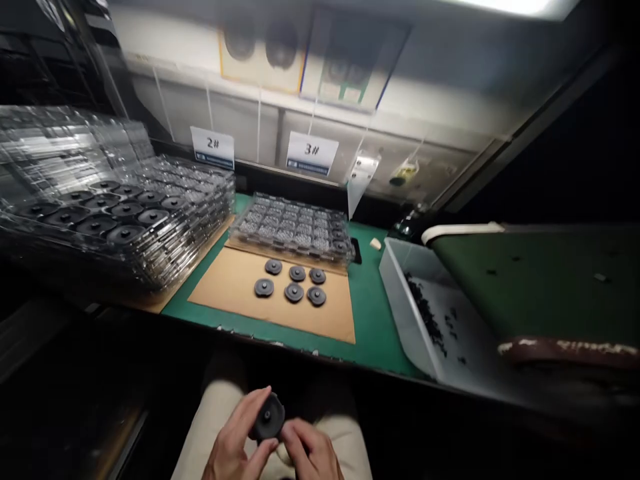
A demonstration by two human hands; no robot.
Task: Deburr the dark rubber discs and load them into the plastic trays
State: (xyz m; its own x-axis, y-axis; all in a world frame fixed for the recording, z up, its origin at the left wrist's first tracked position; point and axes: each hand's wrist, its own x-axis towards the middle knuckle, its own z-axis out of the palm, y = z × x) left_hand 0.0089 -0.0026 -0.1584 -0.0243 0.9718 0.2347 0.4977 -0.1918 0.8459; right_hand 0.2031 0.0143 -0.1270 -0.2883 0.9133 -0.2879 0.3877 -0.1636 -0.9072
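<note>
At far left of the frame: tray stack (165, 220), clear plastic, many layers, standing on the surface (370, 320). The top tray carries rows of round black parts (125, 233) in its pockets.

Upper left of centre, on the back wall: label "2#" (213, 145), white card.

Bottom centre, below the surface edge and over beige trousers (215, 413): left hand (233, 443), grip closed, thumb and fingers clamped on the left side of the black disc (267, 417).

Black disc: round, with a pale dot at its hub, face turned up toward the camera. It is held between both hands over the lap, well apart from the surface.

Right hand (313, 453): just right of the disc, fingers curled, grip closed against its lower right edge.

Centre, on the green surface: cardboard sheet (235, 287), tan, lying flat. Six loose discs (294, 292) lie on it in two rows of three, near one another.

Centre, behind the cardboard: low clear tray (293, 230), its pockets filled with small pale parts too fine to identify.

Above it, on the back wall: label "3#" (311, 152).

Right of centre: small cream piece (375, 244) on the green surface.

Right: white bin (400, 300), open-topped, with small black bits (425, 313) inside.

Far right: green belt (540, 280), sloping above the bin.
</note>
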